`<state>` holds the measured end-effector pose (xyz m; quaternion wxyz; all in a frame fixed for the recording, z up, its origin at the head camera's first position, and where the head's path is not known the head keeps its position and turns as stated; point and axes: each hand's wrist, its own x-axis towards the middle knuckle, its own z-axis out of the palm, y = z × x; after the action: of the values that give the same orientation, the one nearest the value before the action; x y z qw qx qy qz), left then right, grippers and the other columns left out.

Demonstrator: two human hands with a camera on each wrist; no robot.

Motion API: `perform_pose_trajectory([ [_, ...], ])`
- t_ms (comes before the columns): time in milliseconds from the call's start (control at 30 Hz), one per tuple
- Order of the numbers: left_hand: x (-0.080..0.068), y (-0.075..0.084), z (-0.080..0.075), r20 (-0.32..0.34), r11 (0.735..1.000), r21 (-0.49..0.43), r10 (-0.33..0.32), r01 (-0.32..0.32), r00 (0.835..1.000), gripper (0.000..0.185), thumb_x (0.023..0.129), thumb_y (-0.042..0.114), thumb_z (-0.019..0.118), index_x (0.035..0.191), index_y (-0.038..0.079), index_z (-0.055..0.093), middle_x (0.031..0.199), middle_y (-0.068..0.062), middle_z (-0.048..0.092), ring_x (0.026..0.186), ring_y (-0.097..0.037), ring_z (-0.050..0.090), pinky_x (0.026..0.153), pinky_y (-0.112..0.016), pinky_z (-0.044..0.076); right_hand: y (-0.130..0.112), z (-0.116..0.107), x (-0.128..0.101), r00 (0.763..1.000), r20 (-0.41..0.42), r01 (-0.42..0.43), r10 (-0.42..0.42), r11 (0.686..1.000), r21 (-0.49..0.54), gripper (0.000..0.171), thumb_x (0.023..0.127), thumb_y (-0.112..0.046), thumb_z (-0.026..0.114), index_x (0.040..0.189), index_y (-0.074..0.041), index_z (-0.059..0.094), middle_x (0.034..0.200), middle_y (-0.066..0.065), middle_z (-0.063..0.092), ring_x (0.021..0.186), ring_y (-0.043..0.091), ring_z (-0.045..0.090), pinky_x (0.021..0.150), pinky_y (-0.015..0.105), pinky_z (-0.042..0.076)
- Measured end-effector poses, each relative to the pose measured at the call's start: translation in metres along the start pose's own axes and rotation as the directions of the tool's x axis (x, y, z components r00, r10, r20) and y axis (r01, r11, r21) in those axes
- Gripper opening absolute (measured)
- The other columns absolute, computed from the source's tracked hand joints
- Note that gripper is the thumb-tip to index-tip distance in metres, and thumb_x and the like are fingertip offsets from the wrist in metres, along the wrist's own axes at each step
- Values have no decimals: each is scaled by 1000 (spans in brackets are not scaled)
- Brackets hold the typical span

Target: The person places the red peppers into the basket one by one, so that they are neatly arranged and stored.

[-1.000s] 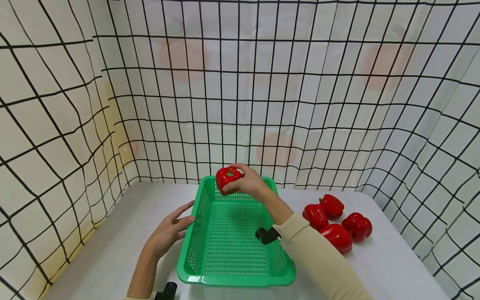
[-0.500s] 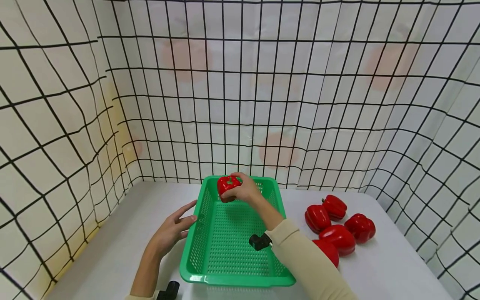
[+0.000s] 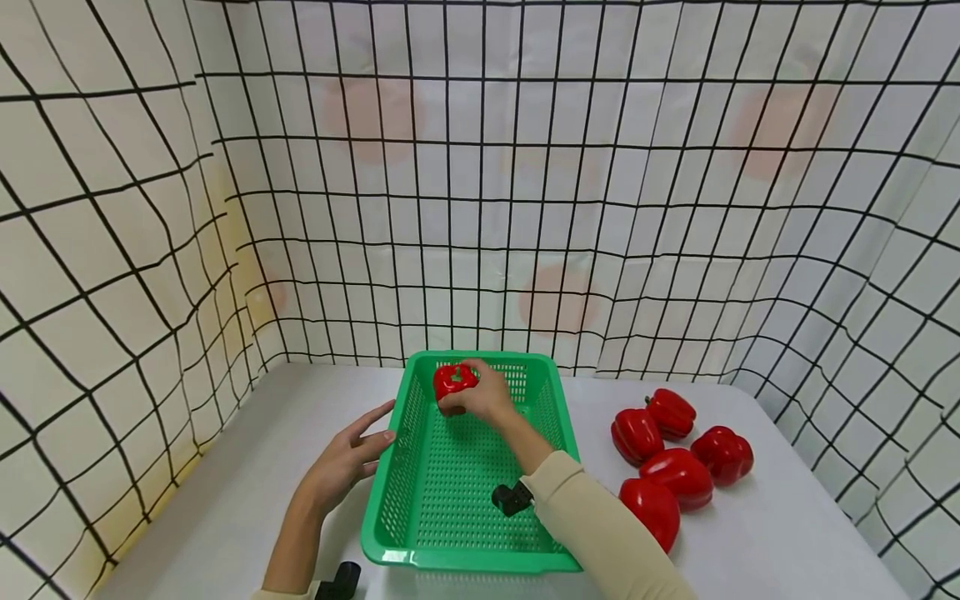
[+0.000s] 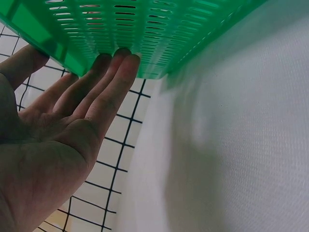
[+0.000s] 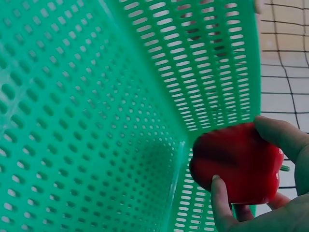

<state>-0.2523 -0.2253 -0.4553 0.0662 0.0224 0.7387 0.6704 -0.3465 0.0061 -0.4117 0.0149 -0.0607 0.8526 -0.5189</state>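
Grid-patterned cloth backs a white bench (image 3: 225,508). Right hand (image 3: 483,396) clasps a red bell pepper (image 3: 452,382), stem up, inside the far left corner of the green basket (image 3: 390,500), just above its floor. Left hand (image 3: 341,462) is flat, fingers straight against the basket's left outer wall. Four peppers (image 3: 675,467) lie right of the basket.

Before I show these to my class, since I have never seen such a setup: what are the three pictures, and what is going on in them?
There is no machine here: a person wears three cameras. The wide picture comes from the head, the other two from the wrists. A green basket stands on a white table inside grid-patterned walls. The right hand holds a red pepper inside the basket's far end; the right wrist view shows the fingers around it. The left hand, fingers straight, touches the basket's outer side. Four more peppers lie on the table to the right.
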Motion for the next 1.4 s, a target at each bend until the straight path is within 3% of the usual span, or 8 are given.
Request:
perform_pose_trajectory([
  [600,3,1,1,14,1000,-3,6,-5,1000,69,95,39,70,156,32,39,148,-16,56,115,-31,70,98,-51,56,11,15,0,993,-118,15,-17,1000,-18,75,76,-25,88,142,-8,57,135,20,58,123,38,56,89,48,60],
  [800,2,0,0,16,1000,-5,3,-3,1000,69,96,39,69,157,31,38,148,-16,55,115,-31,70,98,-49,57,16,17,-1,992,-124,-5,2,1000,-23,79,78,-26,88,146,-8,54,139,21,57,127,39,54,93,51,59],
  [1033,0,-1,-1,14,1000,-11,1,-1,1000,69,96,38,69,157,32,37,148,-16,55,115,-31,70,98,-49,57,16,22,-4,995,-96,20,-30,995,-101,75,78,-28,87,143,-5,56,135,22,58,124,39,55,91,50,59],
  [1400,0,-2,-2,26,1000,-22,-5,6,1000,69,97,37,68,158,31,35,148,-16,56,114,-31,71,98,-48,57,20,25,-6,996,-90,8,-16,996,-94,77,77,-27,89,144,-6,55,137,22,55,125,40,53,92,52,58],
])
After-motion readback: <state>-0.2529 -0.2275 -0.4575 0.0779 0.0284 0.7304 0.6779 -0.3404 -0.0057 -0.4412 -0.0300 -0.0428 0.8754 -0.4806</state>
